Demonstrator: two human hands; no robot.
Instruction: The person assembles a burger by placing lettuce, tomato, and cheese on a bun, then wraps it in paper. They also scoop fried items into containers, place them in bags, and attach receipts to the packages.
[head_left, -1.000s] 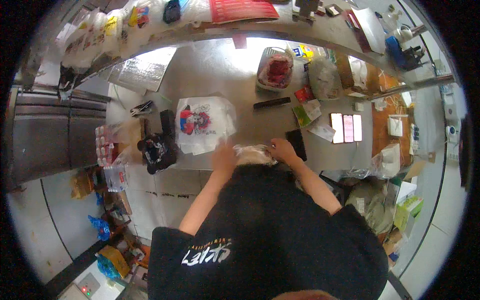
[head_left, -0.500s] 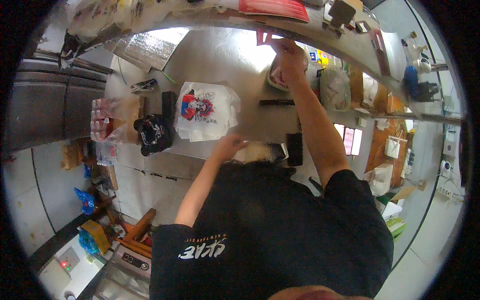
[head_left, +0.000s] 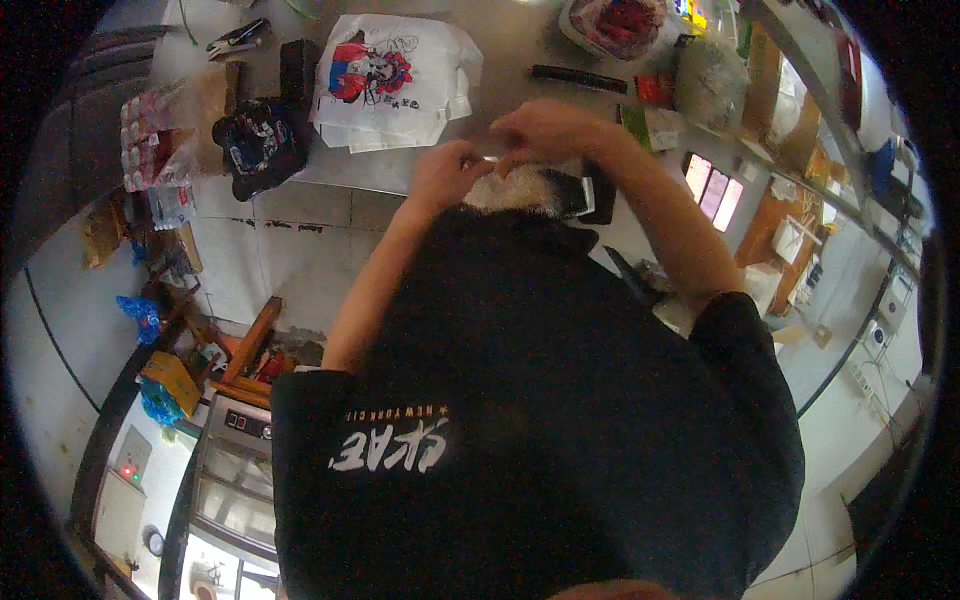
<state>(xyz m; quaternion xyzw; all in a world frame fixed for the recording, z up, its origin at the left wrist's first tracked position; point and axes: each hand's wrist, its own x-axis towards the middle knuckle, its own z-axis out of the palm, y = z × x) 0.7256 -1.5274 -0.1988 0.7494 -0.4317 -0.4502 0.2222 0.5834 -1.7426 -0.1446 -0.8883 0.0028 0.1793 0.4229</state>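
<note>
My hands are close together at the near edge of the metal table, just above a beige, rough-looking thing (head_left: 520,190) in front of my chest. My left hand (head_left: 445,173) has its fingers pinched, with a small pale bit at their tips too small to name. My right hand (head_left: 542,130) comes in from the right, its fingers curled down beside the left fingertips. What it grips, if anything, is hidden. Beyond my left hand lies a stack of white paper bags (head_left: 440,95) printed with a red and blue figure.
Left of the paper bags are a black plastic bag (head_left: 258,148) and wrapped bottles (head_left: 150,140). A clear tub of red packets (head_left: 615,25), a dark bar (head_left: 578,78) and a red packet (head_left: 655,92) lie at the far right. A filled clear bag (head_left: 712,85) stands beyond.
My right hand has come back from the far right, where it was by the tub at a pinkish-red thing, to beside my left hand. The view has tilted, shifting the table upward.
</note>
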